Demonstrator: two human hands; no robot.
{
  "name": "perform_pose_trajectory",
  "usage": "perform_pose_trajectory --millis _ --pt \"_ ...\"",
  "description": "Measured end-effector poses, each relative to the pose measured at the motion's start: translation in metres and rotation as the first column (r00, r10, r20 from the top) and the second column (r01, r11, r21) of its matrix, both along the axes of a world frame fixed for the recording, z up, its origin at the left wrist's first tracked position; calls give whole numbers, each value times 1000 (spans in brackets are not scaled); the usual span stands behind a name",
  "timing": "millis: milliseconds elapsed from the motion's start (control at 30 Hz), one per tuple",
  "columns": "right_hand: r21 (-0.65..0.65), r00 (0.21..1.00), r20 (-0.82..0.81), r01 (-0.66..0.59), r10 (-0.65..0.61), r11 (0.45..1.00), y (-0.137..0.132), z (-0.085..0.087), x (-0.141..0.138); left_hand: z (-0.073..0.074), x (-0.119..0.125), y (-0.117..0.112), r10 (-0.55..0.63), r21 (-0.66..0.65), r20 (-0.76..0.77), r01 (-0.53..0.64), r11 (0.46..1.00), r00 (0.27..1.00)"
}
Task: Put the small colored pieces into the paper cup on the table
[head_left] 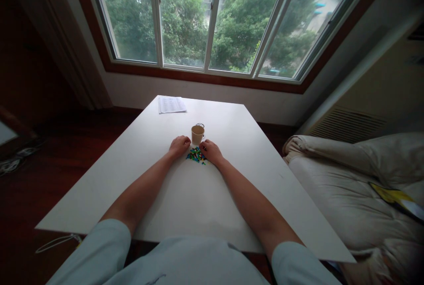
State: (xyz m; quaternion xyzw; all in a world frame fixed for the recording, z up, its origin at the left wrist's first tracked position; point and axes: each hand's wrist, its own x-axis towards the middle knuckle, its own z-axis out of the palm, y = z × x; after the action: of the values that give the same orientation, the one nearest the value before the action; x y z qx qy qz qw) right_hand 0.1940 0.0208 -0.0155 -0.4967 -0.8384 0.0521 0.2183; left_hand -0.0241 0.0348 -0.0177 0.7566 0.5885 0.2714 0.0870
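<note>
A tan paper cup (198,135) stands upright on the white table (198,205), its opening facing up. In front of it lies a loose pile of tiny colourful pieces (196,155), mostly green and blue, too small to name. My left hand (180,145) rests on the table just left of the cup and pile, its fingers curled together. My right hand (211,151) is at the pile's right edge with bent fingers pressed together, near the base of the cup. What either hand holds, if anything, is too small to make out.
Thin dark loops (200,125), perhaps a cord or wire, lie behind and beside the cup. Sheets of printed paper (172,104) are at the table's far left corner. A beige sofa (331,188) stands to the right, and a window (205,20) is beyond the table.
</note>
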Motion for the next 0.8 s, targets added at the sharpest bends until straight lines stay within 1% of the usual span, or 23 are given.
perform_pose_trajectory --millis 500,800 --pt "33 998 68 -15 12 999 -6 7 -4 -3 0 3 -17 17 -4 17 1000 1000" --pt "37 999 35 12 -13 999 -9 10 -6 -4 -1 4 -19 24 -10 20 1000 1000"
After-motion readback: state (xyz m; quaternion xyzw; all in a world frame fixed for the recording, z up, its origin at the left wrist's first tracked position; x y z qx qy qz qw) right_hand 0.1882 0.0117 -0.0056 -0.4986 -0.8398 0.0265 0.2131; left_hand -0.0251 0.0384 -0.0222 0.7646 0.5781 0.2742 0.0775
